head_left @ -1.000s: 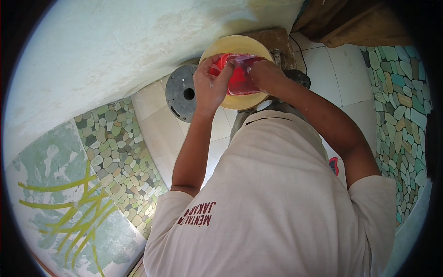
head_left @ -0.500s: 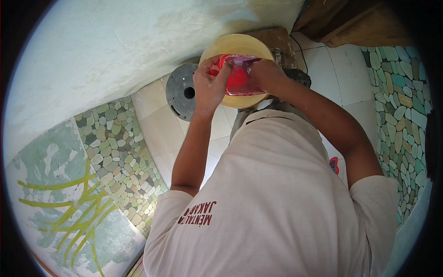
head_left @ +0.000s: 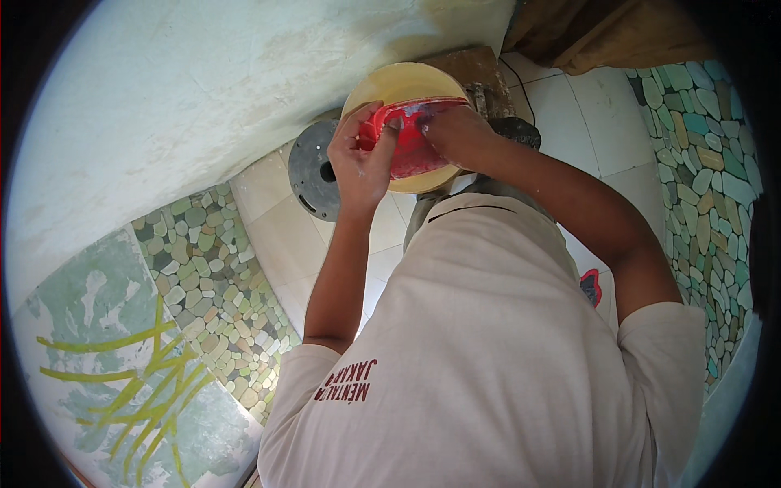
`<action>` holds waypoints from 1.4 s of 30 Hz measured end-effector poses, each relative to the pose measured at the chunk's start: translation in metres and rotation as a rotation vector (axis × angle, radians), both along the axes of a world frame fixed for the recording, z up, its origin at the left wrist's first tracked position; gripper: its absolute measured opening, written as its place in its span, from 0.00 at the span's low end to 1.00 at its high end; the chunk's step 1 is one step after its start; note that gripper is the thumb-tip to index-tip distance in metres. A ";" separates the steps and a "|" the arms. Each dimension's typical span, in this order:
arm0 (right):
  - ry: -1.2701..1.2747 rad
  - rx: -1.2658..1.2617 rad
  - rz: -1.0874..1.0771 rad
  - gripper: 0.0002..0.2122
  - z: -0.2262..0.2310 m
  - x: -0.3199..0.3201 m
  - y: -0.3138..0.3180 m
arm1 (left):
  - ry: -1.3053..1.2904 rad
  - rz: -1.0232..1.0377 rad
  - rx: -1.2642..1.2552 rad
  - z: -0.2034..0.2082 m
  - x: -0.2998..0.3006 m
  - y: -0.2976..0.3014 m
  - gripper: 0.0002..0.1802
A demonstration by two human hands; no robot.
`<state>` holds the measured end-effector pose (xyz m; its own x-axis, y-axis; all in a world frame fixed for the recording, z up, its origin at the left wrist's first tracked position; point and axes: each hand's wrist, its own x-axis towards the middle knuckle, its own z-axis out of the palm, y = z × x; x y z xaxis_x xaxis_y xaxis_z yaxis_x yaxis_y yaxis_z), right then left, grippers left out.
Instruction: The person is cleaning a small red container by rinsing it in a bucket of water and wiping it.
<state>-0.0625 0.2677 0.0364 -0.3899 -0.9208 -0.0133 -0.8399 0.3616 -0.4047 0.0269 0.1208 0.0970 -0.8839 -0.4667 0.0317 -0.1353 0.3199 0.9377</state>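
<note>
Reaching forward from a pale shirt, both hands meet at a red container. The left hand has a narrow grip, thumb and fingers closed on the container's left end. The right hand is at its right side, fingertips hidden; whether that grip holds anything, I cannot tell. The container is over a yellow bucket; whether they touch is unclear. To work well here, I judge, the left pinch should be firm and the container centred over the bucket, while the right hand moves lightly. Left of the bucket is a grey disc; beyond rises the wall.
</note>
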 end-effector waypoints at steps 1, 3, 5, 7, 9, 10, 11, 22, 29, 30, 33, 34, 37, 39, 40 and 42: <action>-0.016 -0.040 -0.028 0.06 0.002 0.000 -0.002 | -0.001 -0.005 0.000 0.000 0.000 -0.001 0.15; -0.052 -0.043 -0.017 0.06 0.005 0.002 -0.003 | 0.027 0.007 0.052 0.000 0.001 -0.003 0.15; -0.087 -0.049 -0.007 0.05 0.012 0.001 -0.006 | 0.045 -0.013 0.005 0.003 0.001 -0.003 0.15; -0.185 -0.022 -0.017 0.05 0.017 -0.003 -0.009 | 0.065 -0.031 -0.043 0.008 0.000 -0.001 0.14; -0.203 -0.098 -0.026 0.05 0.019 -0.001 -0.012 | 0.042 0.007 0.050 0.011 -0.002 0.001 0.14; -0.221 -0.173 -0.030 0.06 0.020 0.000 -0.015 | 0.044 0.006 0.048 0.011 -0.002 0.002 0.14; -0.219 -0.176 -0.031 0.06 0.021 0.001 -0.020 | 0.052 0.003 0.054 0.009 -0.002 0.001 0.14; -0.209 -0.164 -0.120 0.06 0.026 -0.003 -0.021 | 0.105 0.034 0.032 0.010 -0.005 -0.003 0.14; -0.195 -0.116 -0.094 0.04 0.034 -0.015 -0.018 | -0.010 0.071 0.142 0.009 -0.010 -0.008 0.13; -0.172 -0.064 -0.162 0.05 0.032 -0.021 -0.018 | -0.037 0.093 0.169 0.009 -0.010 -0.010 0.12; -0.122 -0.062 -0.216 0.06 0.030 -0.023 -0.015 | 0.015 0.092 0.187 0.010 -0.014 -0.003 0.11; -0.095 -0.120 -0.203 0.06 0.031 -0.023 -0.015 | 0.015 0.092 0.188 0.009 -0.014 -0.005 0.11; -0.127 -0.065 -0.229 0.06 0.031 -0.020 -0.019 | 0.019 0.078 0.139 0.005 -0.015 -0.009 0.11; -0.161 -0.100 -0.256 0.06 0.021 -0.019 -0.022 | 0.012 0.066 0.179 0.006 -0.017 -0.008 0.12; -0.194 -0.134 -0.277 0.06 0.020 -0.018 -0.023 | 0.010 0.063 0.179 0.005 -0.017 -0.009 0.12; -0.258 -0.144 -0.310 0.06 0.019 -0.018 -0.025 | 0.038 0.079 0.245 -0.001 -0.016 -0.013 0.13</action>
<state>-0.0806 0.2423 0.0558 -0.6496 -0.7598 -0.0268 -0.5650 0.5060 -0.6517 0.0108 0.1079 0.0959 -0.8444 -0.5324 -0.0587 -0.1145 0.0723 0.9908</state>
